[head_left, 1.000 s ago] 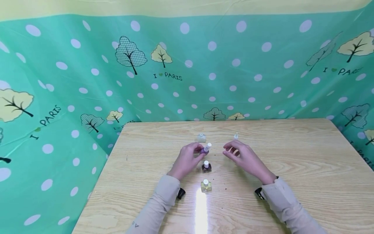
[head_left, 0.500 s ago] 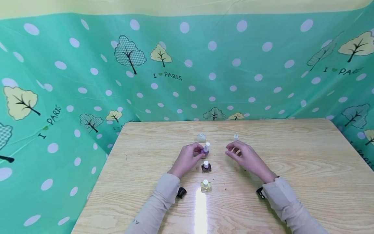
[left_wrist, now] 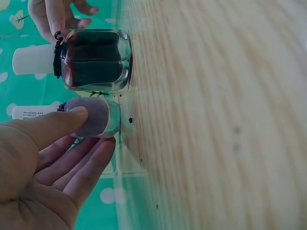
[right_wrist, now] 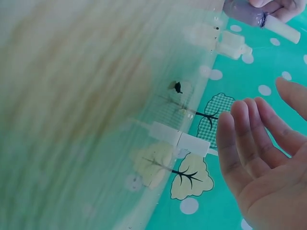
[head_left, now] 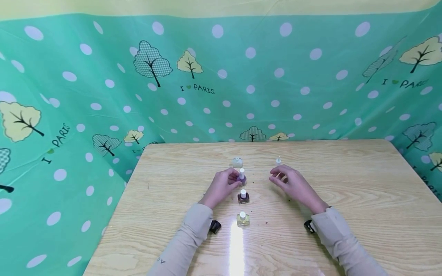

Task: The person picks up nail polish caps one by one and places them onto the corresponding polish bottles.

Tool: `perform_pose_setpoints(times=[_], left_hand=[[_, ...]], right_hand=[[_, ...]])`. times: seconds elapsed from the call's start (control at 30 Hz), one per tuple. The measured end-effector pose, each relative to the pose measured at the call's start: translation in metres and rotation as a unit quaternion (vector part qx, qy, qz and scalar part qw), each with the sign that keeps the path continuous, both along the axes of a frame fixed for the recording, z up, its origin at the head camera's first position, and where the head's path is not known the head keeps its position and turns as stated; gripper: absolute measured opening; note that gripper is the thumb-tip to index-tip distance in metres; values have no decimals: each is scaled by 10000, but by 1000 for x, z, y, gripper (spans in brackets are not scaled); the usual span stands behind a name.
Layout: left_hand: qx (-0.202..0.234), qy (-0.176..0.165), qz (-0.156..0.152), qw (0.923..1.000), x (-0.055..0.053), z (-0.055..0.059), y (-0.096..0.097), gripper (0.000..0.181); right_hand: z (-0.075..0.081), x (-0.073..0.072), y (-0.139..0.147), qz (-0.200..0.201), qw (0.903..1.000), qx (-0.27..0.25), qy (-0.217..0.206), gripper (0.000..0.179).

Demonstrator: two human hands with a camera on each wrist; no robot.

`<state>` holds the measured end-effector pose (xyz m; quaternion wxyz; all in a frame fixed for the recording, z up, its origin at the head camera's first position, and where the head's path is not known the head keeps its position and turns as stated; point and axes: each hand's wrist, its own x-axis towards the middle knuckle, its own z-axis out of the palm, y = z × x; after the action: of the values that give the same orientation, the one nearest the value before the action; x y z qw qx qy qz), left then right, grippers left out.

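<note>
My left hand pinches a purple nail polish bottle between thumb and fingers. Its white cap points up, and in the left wrist view the bottle has its base close to the tabletop. To the right, my right hand hovers with relaxed fingers and holds nothing; the right wrist view shows the bare palm. Just beyond it a white brush cap stands with its brush upward. Behind the purple bottle is an uncapped clear bottle.
Nearer me, a dark nail polish bottle and a pale yellow one stand capped in the same column. Small dark specks dot the wooden table. A green dotted curtain hangs along the back and left.
The purple bottle has gone from leaning right to nearly upright in my left hand. My right hand has drifted slightly to the right, away from it.
</note>
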<state>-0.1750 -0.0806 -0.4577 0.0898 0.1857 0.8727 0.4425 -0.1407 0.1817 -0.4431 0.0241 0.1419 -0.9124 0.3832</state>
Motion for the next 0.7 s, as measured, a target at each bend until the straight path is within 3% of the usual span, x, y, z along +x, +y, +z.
perform_pose_setpoints(times=[0.37, 0.7], left_hand=[[-100, -4, 14, 9999, -1, -3, -3, 30], [-166, 181, 326, 9992, -6, -2, -11, 30]], right_hand=[[-2, -2, 5, -176, 9997, 147, -29, 26], [-3, -6, 11, -499, 9984, 247, 20, 29]])
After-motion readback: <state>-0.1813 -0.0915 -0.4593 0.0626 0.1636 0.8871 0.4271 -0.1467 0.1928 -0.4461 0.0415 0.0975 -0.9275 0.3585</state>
